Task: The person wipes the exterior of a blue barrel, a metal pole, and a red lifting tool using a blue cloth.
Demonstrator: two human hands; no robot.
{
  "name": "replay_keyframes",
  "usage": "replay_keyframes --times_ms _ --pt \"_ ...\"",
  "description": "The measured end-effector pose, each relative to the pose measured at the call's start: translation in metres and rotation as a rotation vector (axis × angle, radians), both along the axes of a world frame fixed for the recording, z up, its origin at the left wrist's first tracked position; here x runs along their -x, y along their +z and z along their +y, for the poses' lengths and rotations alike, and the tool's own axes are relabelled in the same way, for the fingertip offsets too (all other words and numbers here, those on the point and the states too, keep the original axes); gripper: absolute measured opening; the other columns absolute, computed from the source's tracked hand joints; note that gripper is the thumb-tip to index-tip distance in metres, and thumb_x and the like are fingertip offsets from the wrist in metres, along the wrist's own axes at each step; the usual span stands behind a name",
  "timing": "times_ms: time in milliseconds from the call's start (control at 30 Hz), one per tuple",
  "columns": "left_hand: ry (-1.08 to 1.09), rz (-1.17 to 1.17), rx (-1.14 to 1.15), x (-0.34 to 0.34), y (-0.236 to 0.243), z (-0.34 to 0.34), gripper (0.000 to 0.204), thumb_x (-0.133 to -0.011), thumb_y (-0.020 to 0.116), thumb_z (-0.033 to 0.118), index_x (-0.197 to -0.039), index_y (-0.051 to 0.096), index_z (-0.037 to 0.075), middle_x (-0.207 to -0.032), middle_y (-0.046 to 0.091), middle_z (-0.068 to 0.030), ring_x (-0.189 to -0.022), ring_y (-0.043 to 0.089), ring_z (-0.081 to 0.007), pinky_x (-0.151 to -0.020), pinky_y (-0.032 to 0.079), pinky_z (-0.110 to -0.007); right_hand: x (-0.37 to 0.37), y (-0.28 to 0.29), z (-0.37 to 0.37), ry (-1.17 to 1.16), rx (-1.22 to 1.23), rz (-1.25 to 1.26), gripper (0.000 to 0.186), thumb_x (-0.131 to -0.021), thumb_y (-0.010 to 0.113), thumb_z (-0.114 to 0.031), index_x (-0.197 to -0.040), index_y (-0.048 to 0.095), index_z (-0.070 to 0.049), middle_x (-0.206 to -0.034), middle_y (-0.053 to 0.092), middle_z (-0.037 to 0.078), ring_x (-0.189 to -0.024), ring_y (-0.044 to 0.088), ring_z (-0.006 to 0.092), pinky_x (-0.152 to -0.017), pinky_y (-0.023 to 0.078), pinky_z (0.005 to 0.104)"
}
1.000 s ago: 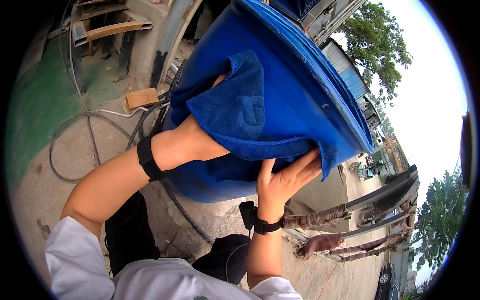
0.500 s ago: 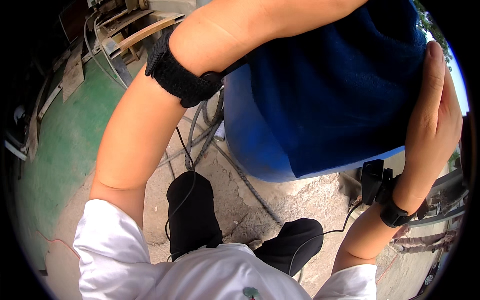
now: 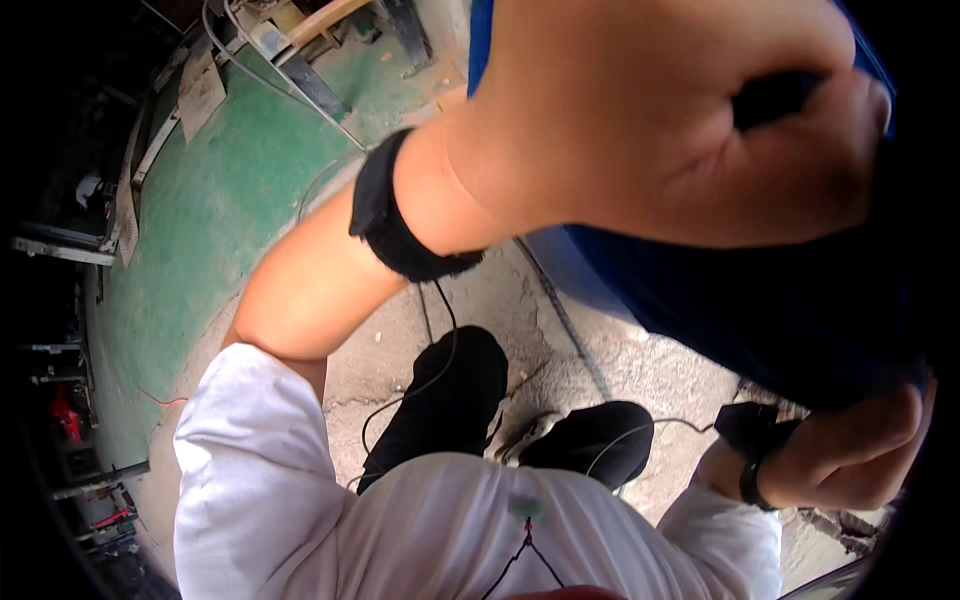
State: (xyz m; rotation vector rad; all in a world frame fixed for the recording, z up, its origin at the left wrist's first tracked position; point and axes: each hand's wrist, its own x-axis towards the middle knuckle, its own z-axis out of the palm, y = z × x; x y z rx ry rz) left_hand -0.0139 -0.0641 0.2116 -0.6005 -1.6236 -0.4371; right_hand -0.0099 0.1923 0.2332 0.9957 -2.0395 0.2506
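Dark blue cloth (image 3: 740, 310) stretches between my hands on the right side, much of it in deep shadow. My left hand (image 3: 660, 130), large and close at the top, is closed with curled fingers on the upper part of the cloth. At the lower right, my right hand (image 3: 850, 455) is closed too, with the lower end of the cloth running into its fingers. Behind the cloth shows a sliver of a smooth, rounded blue surface (image 3: 580, 275); the rest of it is hidden. Each wrist wears a black strap.
Below are my dark-trousered legs on a rough concrete floor (image 3: 540, 380), with a thin rod (image 3: 560, 300) lying across it. Green floor (image 3: 230, 190) spreads left, with a metal and wood frame (image 3: 320, 50) beyond. Thin black cables run from both wrists.
My left hand has come down and nearer, now closed on the cloth. My right hand has dropped from the cloth's side and curled its fingers. The cloth has shifted off the blue surface's left part.
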Motion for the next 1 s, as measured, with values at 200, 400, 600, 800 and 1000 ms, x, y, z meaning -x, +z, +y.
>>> replay_keyframes --times_ms 200,400,600,800,1000 --pt "-0.059 -0.050 -0.004 -0.007 0.009 0.020 0.029 -0.072 0.051 0.029 -0.065 0.064 0.005 -0.063 0.058 -0.0062 -0.055 0.049 -0.0184 -0.053 0.035 -0.031 -0.031 0.034 0.014 -0.125 -0.244 -0.337 0.048 -0.094 0.030 -0.036 -0.098 0.060 0.000 -0.094 0.065 0.017 -0.093 0.062 0.0357 -0.091 0.044 0.0493" --pt "0.101 -0.619 0.043 -0.054 0.034 0.021 0.026 -0.075 0.052 0.027 -0.080 0.069 0.008 -0.081 0.064 -0.0056 -0.068 0.055 -0.0208 -0.062 0.041 -0.032 -0.017 0.020 0.003 0.050 -0.019 -0.267 0.048 -0.095 0.035 -0.042 -0.088 0.062 -0.003 -0.078 0.065 0.010 -0.073 0.062 0.0235 -0.078 0.048 0.0402" --pt "0.117 -0.576 0.084 -0.053 0.016 0.020 0.031 -0.083 0.047 0.030 -0.085 0.068 0.008 -0.087 0.065 -0.0063 -0.075 0.061 -0.0177 -0.072 0.043 -0.032 -0.016 0.021 -0.007 0.020 0.051 -0.354 0.038 -0.091 0.041 -0.034 -0.084 0.064 -0.004 -0.079 0.065 0.008 -0.077 0.062 0.0223 -0.080 0.047 0.0381" --pt "0.131 -0.718 -0.075 -0.058 0.012 0.031 0.023 -0.081 0.054 0.026 -0.088 0.065 0.007 -0.093 0.064 -0.0071 -0.081 0.058 -0.0223 -0.078 0.044 -0.034 -0.017 0.052 -0.007 0.059 -0.078 -0.635 0.029 -0.084 0.058 -0.025 -0.099 0.059 -0.001 -0.093 0.061 0.012 -0.087 0.058 0.0296 -0.087 0.044 0.0418" --pt "0.290 -0.713 -0.257 -0.063 0.004 0.050 0.029 -0.088 0.047 0.030 -0.100 0.057 0.006 -0.109 0.057 -0.0127 -0.100 0.053 -0.0311 -0.089 0.040 -0.042 -0.016 0.064 -0.004 0.121 -0.278 -0.686 0.041 -0.086 0.060 -0.028 -0.110 0.053 0.005 -0.103 0.057 0.017 -0.096 0.052 0.0328 -0.091 0.037 0.0433"
